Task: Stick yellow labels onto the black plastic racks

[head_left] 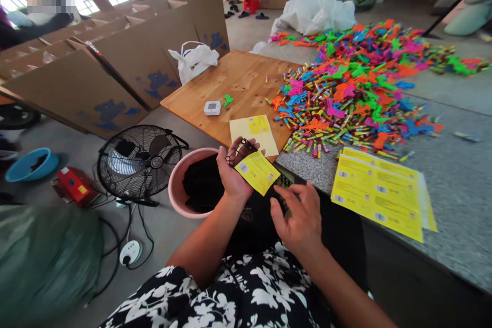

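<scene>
Yellow label (258,173) is set on a black piece (241,149) with looped openings, and both are supported together in the left hand (235,179). That hand is turned palm up, its fingers loosely curled behind the black piece and its thumb raised at the side. The right hand (302,215) is held half open just beside the label, thumb spread away from the index finger; whether the label is touched by that fingertip cannot be told. Just beyond the left hand, a cream backing sheet (272,143) bearing 1 yellow sticker (259,124) is laid on a wooden tabletop (230,82). To the right of the right hand, yellow label sheets (376,195) are overlapped on a speckled grey surface (461,236). Beyond them, brightly coloured toy guns (348,89) are heaped. Left of the left hand, a pink bucket (175,184) is filled with black material (202,184).
</scene>
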Demonstrator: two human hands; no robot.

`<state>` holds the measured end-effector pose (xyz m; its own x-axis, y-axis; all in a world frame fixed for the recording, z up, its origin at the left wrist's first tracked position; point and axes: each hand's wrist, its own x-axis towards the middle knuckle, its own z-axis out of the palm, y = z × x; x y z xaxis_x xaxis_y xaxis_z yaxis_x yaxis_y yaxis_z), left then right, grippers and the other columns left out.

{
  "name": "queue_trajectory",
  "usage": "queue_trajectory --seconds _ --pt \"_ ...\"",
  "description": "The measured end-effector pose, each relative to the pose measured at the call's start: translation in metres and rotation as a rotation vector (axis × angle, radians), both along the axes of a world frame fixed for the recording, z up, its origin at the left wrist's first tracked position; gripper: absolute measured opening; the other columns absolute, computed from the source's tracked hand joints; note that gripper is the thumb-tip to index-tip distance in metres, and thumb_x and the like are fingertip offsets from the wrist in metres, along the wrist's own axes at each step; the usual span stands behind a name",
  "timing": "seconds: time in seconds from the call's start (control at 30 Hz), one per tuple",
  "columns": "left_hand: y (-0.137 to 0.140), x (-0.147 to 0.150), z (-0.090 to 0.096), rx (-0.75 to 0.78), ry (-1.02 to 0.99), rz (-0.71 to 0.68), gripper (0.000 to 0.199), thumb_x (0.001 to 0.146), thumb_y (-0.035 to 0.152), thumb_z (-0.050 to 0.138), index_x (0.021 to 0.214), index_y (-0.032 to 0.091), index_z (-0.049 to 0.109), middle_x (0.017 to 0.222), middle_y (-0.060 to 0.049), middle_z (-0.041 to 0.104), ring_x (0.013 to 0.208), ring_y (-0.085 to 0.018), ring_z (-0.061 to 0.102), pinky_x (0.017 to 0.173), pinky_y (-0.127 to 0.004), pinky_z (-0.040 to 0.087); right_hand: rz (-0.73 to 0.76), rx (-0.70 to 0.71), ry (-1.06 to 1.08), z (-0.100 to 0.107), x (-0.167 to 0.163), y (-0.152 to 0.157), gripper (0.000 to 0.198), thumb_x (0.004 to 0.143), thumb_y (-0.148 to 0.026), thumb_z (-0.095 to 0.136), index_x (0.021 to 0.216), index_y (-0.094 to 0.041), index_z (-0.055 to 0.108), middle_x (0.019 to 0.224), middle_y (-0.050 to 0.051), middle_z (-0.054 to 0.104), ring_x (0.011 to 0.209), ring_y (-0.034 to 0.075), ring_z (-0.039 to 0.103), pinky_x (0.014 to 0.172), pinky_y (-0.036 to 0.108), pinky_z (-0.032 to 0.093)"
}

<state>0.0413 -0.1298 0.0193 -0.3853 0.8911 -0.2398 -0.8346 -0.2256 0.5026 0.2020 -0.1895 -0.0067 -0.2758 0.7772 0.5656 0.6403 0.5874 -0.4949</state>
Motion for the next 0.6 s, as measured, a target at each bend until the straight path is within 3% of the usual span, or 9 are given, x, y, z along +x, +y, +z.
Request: queue_trajectory --seconds 0.1,0.17,0.27,0.43,0.53,0.6 --pt "0.001 0.003 0.001 -0.01 0.018 -0.02 0.047 0.097 0.059 0.049 0.113 0.02 0.071 0.101 -0.011 0.079 0.102 -0.027 0.075 0.098 -0.048 0.057 0.126 0.052 -0.092 0.0 -0.007 0.001 0.057 0.097 -0.036 0.064 0.149 -0.018 0.052 0.152 0.019 0.05 0.146 0.037 0.044 0.122 0.064 0.035" --pt "0.002 0.004 0.001 -0.056 0.022 -0.039 0.046 0.097 0.059 0.051 0.109 0.019 0.071 0.098 -0.011 0.079 0.098 -0.027 0.076 0.097 -0.047 0.058 0.227 0.048 -0.166 -0.001 -0.013 -0.001 0.066 0.1 -0.041 0.06 0.157 -0.014 0.04 0.16 0.02 0.044 0.154 0.036 0.035 0.124 0.062 0.033" --pt "0.006 0.0 0.0 -0.178 -0.014 -0.035 0.044 0.096 0.059 0.052 0.101 0.018 0.07 0.093 -0.01 0.078 0.096 -0.027 0.077 0.094 -0.047 0.059 0.281 0.038 -0.204 -0.004 -0.014 -0.007 0.061 0.104 -0.038 0.054 0.158 -0.013 0.039 0.156 0.018 0.051 0.151 0.031 0.042 0.125 0.059 0.034" --pt "0.009 -0.015 -0.002 -0.275 -0.094 -0.126 0.05 0.096 0.061 0.05 0.094 0.015 0.07 0.087 -0.013 0.078 0.093 -0.03 0.077 0.092 -0.049 0.06 0.314 0.054 -0.007 -0.003 0.002 -0.008 0.032 0.098 -0.02 0.061 0.13 -0.023 0.065 0.126 0.008 0.074 0.125 0.024 0.066 0.122 0.055 0.039" --pt "0.003 -0.01 -0.003 -0.259 -0.08 -0.343 0.054 0.097 0.06 0.048 0.098 0.013 0.073 0.094 -0.017 0.079 0.094 -0.033 0.077 0.091 -0.053 0.06 0.066 -0.154 0.181 -0.006 0.004 0.01 0.043 0.094 -0.032 0.07 0.134 -0.021 0.063 0.137 0.014 0.067 0.131 0.029 0.061 0.115 0.056 0.047" --pt "-0.003 -0.002 -0.004 -0.224 -0.045 -0.476 0.055 0.096 0.06 0.05 0.101 0.012 0.074 0.1 -0.019 0.079 0.096 -0.035 0.077 0.092 -0.054 0.06 -0.035 -0.442 0.324 -0.008 0.003 0.027 0.058 0.088 -0.047 0.075 0.136 -0.017 0.061 0.139 0.018 0.065 0.126 0.033 0.064 0.105 0.055 0.055"
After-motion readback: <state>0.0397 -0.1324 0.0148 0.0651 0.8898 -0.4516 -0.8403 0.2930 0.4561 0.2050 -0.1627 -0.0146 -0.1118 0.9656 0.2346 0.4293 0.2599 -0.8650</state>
